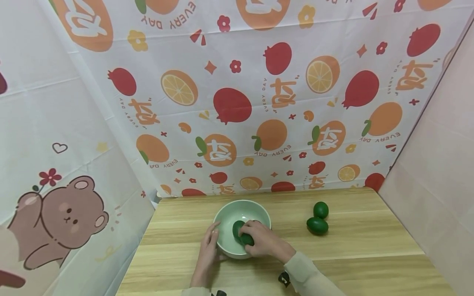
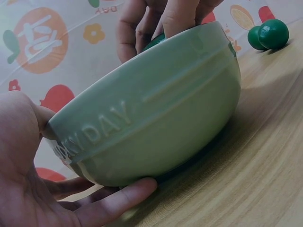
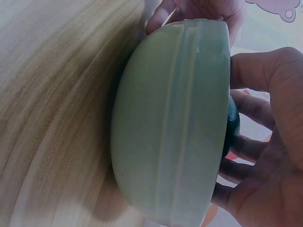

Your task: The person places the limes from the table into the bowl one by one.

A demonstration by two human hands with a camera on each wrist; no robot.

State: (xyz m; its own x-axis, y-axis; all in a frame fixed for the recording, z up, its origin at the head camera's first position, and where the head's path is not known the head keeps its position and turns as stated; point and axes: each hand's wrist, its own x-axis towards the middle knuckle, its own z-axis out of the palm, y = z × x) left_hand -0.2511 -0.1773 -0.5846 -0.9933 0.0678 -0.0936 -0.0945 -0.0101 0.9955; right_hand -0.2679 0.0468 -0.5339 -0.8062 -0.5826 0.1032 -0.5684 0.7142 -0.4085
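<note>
A light green bowl [image 1: 230,246] stands on the wooden table, with dark green egg-shaped objects inside. My left hand [image 1: 208,250] holds its left side; in the left wrist view the thumb is at the rim and the fingers of that hand [image 2: 116,201] lie under the base. Over the bowl, my right hand [image 1: 263,239] grips one green object [image 1: 247,239], and another [image 1: 238,230] lies beside it. The right wrist view shows the right hand [image 3: 270,127] with fingers curled round a green object [image 3: 232,126], partly hidden by the bowl wall.
Two more green objects, one [image 1: 321,210] behind the other [image 1: 317,226], rest on the table [image 1: 355,246] to the right of the bowl. A fruit-print cloth [image 1: 252,164] hangs at the table's back edge. A small black item [image 1: 284,278] is by the right sleeve.
</note>
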